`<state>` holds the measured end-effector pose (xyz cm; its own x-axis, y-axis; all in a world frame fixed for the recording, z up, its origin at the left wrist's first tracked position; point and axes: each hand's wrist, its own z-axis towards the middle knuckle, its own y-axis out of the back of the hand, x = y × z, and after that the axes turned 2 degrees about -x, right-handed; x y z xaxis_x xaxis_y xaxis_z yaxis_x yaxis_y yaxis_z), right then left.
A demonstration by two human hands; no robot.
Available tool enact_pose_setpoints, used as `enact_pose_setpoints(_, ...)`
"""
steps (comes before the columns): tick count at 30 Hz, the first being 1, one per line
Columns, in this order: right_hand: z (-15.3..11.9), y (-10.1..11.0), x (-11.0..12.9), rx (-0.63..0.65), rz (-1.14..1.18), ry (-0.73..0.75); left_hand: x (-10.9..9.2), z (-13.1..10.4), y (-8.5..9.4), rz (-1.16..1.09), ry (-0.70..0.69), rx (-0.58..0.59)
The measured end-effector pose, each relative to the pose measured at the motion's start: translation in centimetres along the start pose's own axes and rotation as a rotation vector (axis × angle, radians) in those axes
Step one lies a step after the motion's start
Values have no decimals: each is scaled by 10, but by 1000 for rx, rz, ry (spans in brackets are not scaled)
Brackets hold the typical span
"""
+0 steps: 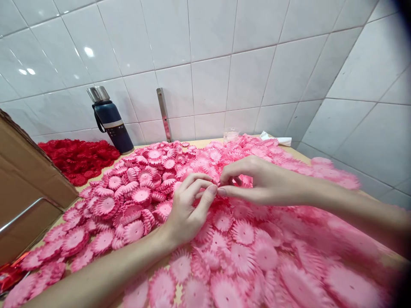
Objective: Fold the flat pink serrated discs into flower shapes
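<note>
Many pink flower-shaped pieces (pixel 243 232) with fringed edges and small centre holes lie heaped across the table. Above the middle of the heap, my left hand (pixel 192 207) has its thumb and fingers pinched together; what lies between them is too small to make out. My right hand (pixel 253 182) meets it from the right, its thumb and index fingertips closed right beside the left fingertips. Anything between the right fingertips is hidden or too small to see.
Red fringed pieces (pixel 80 158) are piled at the back left, beside a dark blue bottle (pixel 117 130). A cardboard box (pixel 28 188) stands at the left edge. Against the tiled wall are a metal strip (pixel 163 112), a clear cup (pixel 230 135) and white paper (pixel 282 140).
</note>
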<state>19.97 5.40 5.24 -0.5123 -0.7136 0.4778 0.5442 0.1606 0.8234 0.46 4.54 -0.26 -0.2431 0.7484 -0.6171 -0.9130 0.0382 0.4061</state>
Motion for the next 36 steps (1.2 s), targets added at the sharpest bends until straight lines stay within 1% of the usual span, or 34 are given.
enact_pose_setpoints(9, 0, 0, 1, -13, 36, 3, -3, 0, 0, -41, 31, 6)
enact_pose_setpoints(12, -1, 1, 0, -3, 66, -8, -4, -1, -1, -86, 59, 17)
enact_pose_setpoints(17, -1, 3, -1, 17, 112, -44, -3, -2, -2, -104, 63, 20)
enact_pose_setpoints(25, 0, 4, 0, 28, 107, -82, -4, -1, -1, -87, 59, 15)
enact_pose_setpoints(36, 0, 3, 1, 23, 80, -72, -5, -1, -2, -99, 69, 21)
